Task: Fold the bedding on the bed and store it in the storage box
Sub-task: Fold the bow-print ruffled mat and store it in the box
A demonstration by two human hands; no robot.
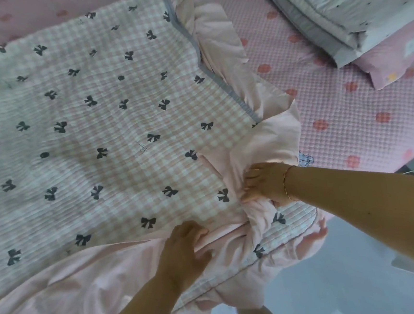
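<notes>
Pink flower-print sheeting covers the bed (342, 110), where a gingham quilt (93, 131) with dark bows lies spread, its near corner bunched at the bed's edge. That twisted corner could drag the fold askew or slide off the bed if released unevenly. At that corner, the right hand (266, 184) grips gathered pink backing, and the left hand (186, 248) pinches the hem just beside it; folded bedding (343, 12) is stacked at the bed's far side, no storage box visible.

Both forearms are bare, without sleeves; the right wrist wears a thin gold-coloured bangle bracelet (286, 184), and no rings show.
</notes>
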